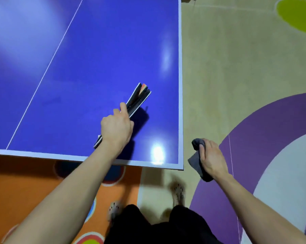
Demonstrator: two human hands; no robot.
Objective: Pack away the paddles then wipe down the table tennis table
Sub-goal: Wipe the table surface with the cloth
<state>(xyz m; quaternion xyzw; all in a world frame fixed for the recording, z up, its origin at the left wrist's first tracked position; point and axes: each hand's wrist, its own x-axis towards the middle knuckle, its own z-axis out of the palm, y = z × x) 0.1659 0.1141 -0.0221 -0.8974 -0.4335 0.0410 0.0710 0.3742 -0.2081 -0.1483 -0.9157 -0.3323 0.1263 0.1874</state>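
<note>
My left hand [117, 129] grips a black paddle case [137, 98] with white edging, held on edge above the near right part of the blue table tennis table [99, 50]. A red paddle tip shows in the case's open far end, and the case casts a shadow on the table. My right hand [212, 159] holds a crumpled grey cloth [197, 164] off the table, just right of its near right corner.
The table's white edge [180, 85] runs along the right and near sides, with a white centre line [48, 67] on the left. Beige floor with purple, orange and green patches surrounds it. My legs and feet [178, 192] stand below the near edge.
</note>
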